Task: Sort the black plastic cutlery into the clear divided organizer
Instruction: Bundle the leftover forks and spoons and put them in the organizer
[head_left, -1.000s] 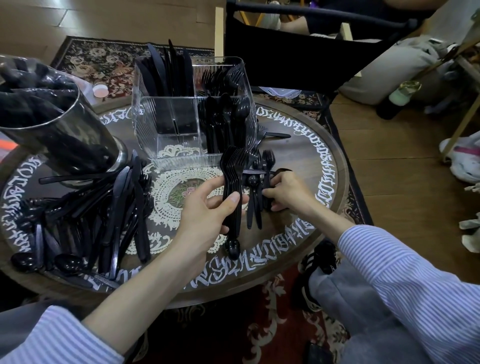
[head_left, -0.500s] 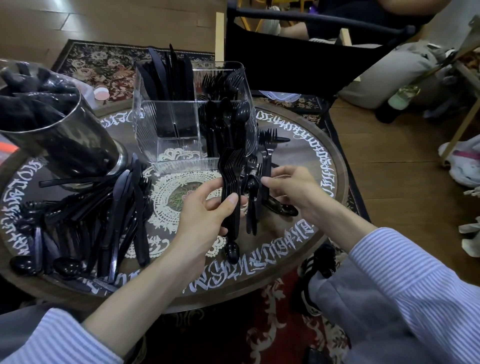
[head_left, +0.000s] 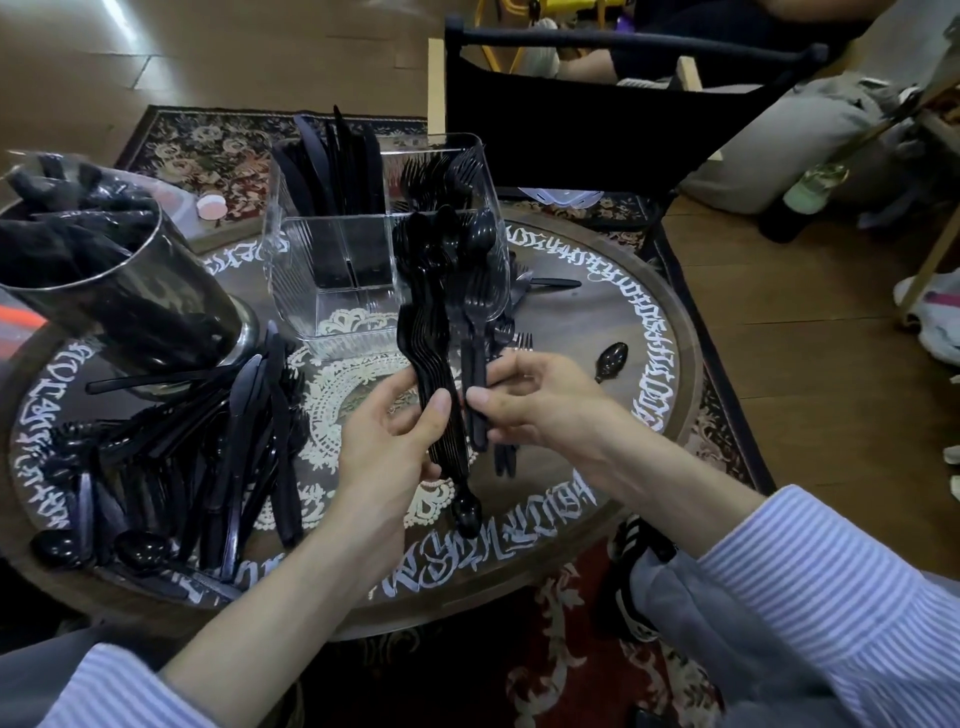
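Gripping a nested stack of black forks (head_left: 434, 374) upright in my left hand (head_left: 389, 447), I have thumb and fingers curled round the handles over the middle of the round table (head_left: 613, 483). My right hand (head_left: 535, 400) sits just beside it, at three o'clock from the stack, pinching two or so more forks (head_left: 475, 332) by the handles, tines up; how many exactly I cannot tell. The two bundles are close but slightly apart.

Directly behind them, at twelve o'clock, stands the clear divided organizer (head_left: 332, 291). Knives (head_left: 337, 166) stand in its far left compartment, forks in the far right one, spoons (head_left: 457, 239) in the near right one; the near left compartment shows only clear plastic. My raised forks cover part of the organizer's near right corner.

At nine o'clock on the table lies a loose heap of black cutlery (head_left: 182, 457), knives and spoons mixed. Above it, at ten o'clock, a dark metal cup (head_left: 119, 291) leans, stuffed with more black pieces. A single spoon (head_left: 610, 361) lies at three o'clock, well apart from my hands, and another piece lies flat behind the organizer's right side.

Beyond the table, at one o'clock, stands a black folding chair (head_left: 597, 114), with a patterned rug (head_left: 208, 150) underneath everything.
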